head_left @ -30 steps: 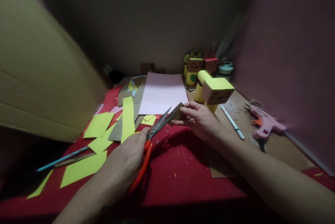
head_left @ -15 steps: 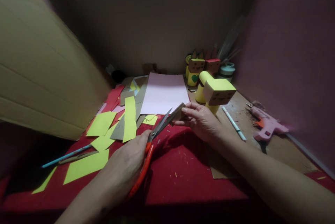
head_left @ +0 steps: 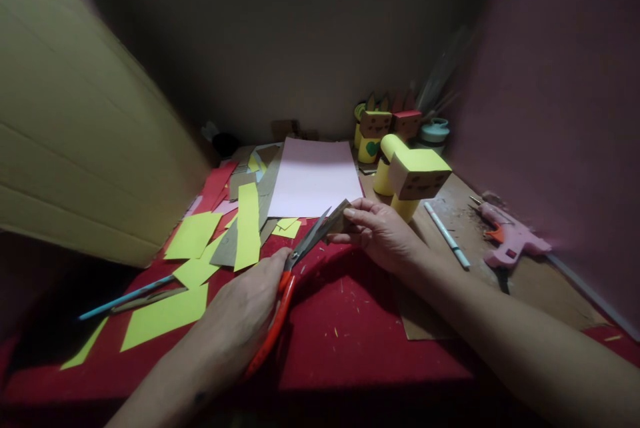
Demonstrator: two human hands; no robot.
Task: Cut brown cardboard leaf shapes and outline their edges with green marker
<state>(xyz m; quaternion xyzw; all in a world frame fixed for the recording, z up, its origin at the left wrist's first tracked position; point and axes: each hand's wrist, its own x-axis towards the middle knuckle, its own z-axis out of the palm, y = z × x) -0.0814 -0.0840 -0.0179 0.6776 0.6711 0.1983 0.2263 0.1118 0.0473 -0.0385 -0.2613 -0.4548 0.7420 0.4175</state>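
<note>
My left hand (head_left: 250, 295) is closed round the orange handles of a pair of scissors (head_left: 309, 243). The blades point up and to the right, nearly together, with their tips at a small brown cardboard piece (head_left: 339, 220). That piece is pinched between the thumb and fingers of my right hand (head_left: 383, 231), above the red cloth. How far the blades reach over the cardboard I cannot tell. Just beyond my right hand stands a yellow paper figure (head_left: 423, 171) with a box-shaped head and a face drawn on its brown side.
Yellow paper pieces (head_left: 193, 236) and a blue pencil-like stick (head_left: 125, 298) lie at left. A pale pink sheet (head_left: 317, 178) lies behind my hands. At right are a white marker (head_left: 447, 235) and a pink glue gun (head_left: 515, 235). More figures (head_left: 375, 138) stand at the back.
The scissor blades have come closer together. My right hand and the cardboard piece have shifted slightly left. Everything else stays in place.
</note>
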